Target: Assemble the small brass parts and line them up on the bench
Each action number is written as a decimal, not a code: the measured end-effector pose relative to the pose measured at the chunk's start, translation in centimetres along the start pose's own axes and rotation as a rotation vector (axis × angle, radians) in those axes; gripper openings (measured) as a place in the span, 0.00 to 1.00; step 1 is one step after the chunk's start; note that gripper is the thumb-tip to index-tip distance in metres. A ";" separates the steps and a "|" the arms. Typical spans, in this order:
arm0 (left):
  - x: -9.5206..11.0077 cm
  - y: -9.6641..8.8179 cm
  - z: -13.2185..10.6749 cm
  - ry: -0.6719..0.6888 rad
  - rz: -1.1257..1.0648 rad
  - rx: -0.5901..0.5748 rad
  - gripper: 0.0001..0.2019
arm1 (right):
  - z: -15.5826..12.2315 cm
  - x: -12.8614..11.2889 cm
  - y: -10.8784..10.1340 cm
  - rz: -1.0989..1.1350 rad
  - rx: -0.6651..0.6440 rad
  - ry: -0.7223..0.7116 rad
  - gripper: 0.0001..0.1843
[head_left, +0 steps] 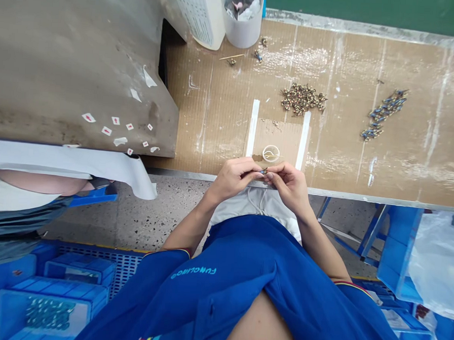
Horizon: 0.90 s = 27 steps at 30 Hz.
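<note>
Between the fingertips of both hands is a small blue and brass-coloured metal part [263, 171], mostly covered by the fingers. My left hand [234, 178] pinches it from one side, and my right hand [289, 185] grips it from the other. Just beyond the fingers, a white ring [265, 149] lies on a taped-down cardboard piece [280, 133], with a thin yellowish strand across it. Farther back sits a heap of small brass-coloured parts [303, 99]. Over to the right, similar parts with blue bodies [388, 108] lie in a slanting row.
A white tub [242, 31] and a translucent jug [202, 16] stand at the back. A large metal housing [83, 71] takes up the left. Blue crates [52, 303] sit below on the left, and a plastic-covered bin [400, 250] on the right. Another person's clothing [19, 220] shows at far left.
</note>
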<state>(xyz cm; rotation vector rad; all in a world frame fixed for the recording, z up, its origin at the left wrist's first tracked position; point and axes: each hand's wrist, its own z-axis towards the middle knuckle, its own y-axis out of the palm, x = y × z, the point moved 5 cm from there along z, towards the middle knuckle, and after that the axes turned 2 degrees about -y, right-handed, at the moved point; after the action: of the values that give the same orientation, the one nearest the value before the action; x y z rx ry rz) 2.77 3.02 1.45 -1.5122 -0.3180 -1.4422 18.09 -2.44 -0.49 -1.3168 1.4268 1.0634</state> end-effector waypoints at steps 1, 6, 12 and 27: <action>0.0 0.0 0.0 -0.001 0.004 -0.001 0.11 | 0.0 0.0 0.0 0.000 -0.002 -0.002 0.22; -0.2 0.2 -0.2 0.031 0.021 -0.006 0.11 | 0.2 -0.2 -0.1 -0.004 -0.087 -0.003 0.20; -0.2 0.4 -0.5 0.127 0.042 -0.017 0.12 | 0.5 -0.5 0.2 -0.045 -0.200 0.006 0.17; 0.2 0.2 -0.1 0.041 0.031 0.002 0.12 | -0.1 -0.3 -0.5 0.024 -0.040 -0.043 0.21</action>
<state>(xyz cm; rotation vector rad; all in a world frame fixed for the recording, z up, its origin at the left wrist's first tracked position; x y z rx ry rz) 2.96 2.79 1.50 -1.4777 -0.2698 -1.4457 18.58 -2.49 -0.20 -1.2999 1.3995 1.1347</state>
